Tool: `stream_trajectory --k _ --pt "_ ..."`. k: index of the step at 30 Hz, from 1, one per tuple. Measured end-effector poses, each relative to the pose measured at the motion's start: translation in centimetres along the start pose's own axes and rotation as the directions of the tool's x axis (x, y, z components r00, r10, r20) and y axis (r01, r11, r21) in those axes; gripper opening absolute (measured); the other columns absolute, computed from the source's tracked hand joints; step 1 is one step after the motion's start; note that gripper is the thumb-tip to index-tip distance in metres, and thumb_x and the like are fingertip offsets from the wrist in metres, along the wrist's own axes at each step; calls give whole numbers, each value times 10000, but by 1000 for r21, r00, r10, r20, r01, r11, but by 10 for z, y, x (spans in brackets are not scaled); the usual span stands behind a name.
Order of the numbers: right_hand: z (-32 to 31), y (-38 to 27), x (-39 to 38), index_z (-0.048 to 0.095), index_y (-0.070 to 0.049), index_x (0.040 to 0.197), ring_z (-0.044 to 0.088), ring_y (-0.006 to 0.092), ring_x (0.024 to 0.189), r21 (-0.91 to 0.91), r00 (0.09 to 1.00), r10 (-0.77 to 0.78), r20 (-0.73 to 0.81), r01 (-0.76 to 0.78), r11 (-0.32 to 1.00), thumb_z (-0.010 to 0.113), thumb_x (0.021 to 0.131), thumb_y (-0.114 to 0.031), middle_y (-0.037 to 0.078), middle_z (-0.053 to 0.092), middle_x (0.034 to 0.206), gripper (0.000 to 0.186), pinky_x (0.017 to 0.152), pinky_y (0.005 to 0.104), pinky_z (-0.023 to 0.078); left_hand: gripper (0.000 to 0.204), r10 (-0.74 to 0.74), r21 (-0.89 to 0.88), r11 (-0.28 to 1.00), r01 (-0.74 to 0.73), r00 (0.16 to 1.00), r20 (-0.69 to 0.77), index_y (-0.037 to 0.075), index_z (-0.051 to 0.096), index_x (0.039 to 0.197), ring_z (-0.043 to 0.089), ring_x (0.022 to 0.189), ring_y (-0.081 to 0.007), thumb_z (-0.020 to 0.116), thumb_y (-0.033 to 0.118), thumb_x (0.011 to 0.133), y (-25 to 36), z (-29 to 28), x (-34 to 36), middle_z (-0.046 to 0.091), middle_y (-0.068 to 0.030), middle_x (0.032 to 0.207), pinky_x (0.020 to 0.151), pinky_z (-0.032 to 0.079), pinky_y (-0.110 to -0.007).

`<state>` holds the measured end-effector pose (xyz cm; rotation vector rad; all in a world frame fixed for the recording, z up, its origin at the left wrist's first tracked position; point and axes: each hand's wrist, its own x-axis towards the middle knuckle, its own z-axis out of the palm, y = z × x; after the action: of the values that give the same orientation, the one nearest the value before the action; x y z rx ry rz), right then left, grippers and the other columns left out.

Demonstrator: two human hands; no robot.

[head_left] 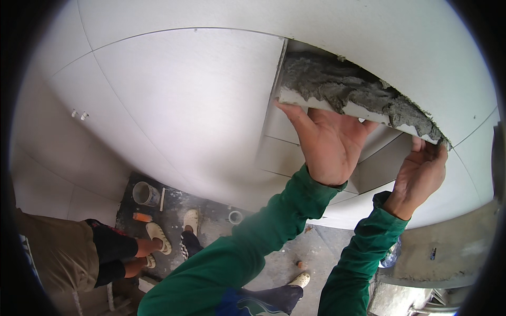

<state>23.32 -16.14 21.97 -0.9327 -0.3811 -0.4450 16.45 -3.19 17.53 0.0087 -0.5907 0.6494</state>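
Observation:
A white tile strip (363,111) lies tilted in the upper part of a rectangular niche in the tiled wall, with rough grey mortar (337,79) spread thickly on top. My left hand (334,142) holds it from below, palm turned up. Its thumb reaches the strip's left end, while the other fingers pass under the strip and are partly hidden. At the right end, my right hand (419,174) grips the edge between thumb and fingers. A dark gap shows between the mortar and the wall tile above.
Large white tiles (190,100) surround the niche. On the floor stand a bucket (146,194) and a short round pipe or cup (235,216), near an orange object (142,217). Another person (58,253) in clogs is at the lower left. A curved basin-like edge (437,263) lies lower right.

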Motion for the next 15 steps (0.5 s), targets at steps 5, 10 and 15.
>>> stream_trajectory --k 5,10,15 --pt "7 -4 -4 543 132 1011 630 229 789 -26 1000 -1 -24 0 1000 433 1020 -144 185 630 921 297 784 338 578 911 35 114 993 -38 999 20 181 236 1528 416 1349 -301 302 818 879 2 6 2 392 -85 1508 1120 350 -545" --pt "9 -1 -4 534 131 1008 617 225 766 -67 998 -34 -43 31 997 430 1019 -148 185 621 900 298 744 327 556 854 71 138 989 -56 991 -111 177 261 1521 465 1311 -308 288 779 917 9 10 -2 452 -78 1466 1125 344 -542" --pt "18 -7 -11 532 124 979 602 218 749 -59 995 6 -103 -12 998 452 1009 -160 174 605 871 296 700 320 523 811 54 51 997 -56 997 46 163 260 1523 443 1330 -303 279 737 949 7 8 -1 422 -85 1490 1130 334 -545"
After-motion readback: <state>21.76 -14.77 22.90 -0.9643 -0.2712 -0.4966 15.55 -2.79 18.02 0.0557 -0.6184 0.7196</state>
